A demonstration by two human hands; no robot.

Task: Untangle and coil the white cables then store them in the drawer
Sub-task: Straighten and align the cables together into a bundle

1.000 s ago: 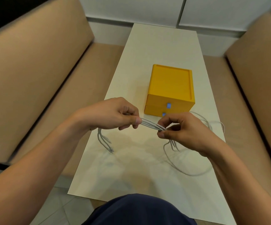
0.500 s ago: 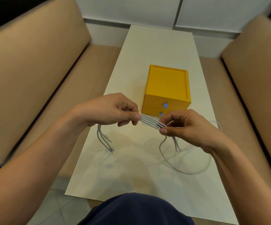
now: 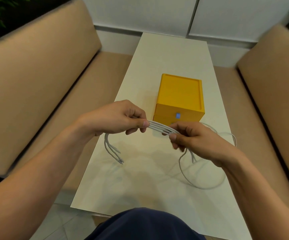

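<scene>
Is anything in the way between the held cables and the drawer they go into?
No object lies between them. The cables, pinched by the left hand and right hand, are just before the yellow box, but its drawers look shut; that closed front is the only barrier.

Soft, even indoor light; faint shadows, blurred edges, wide-angle bowing.

The white cables [image 3: 159,129] in front of the yellow box [image 3: 180,90] are showing a smooth, matt, rubbery plastic skin. The box itself is looking like smooth matt plastic, and the blue handle [image 3: 177,115] on its front is appearing slightly glossy. The table [image 3: 171,54] under the box is giving a smooth, pale, faintly reflecting surface. The bench left of the box [image 3: 36,80] and the bench right of the box [image 3: 270,75], 2 in all, are wearing tan cloth, matt and finely woven.
</scene>
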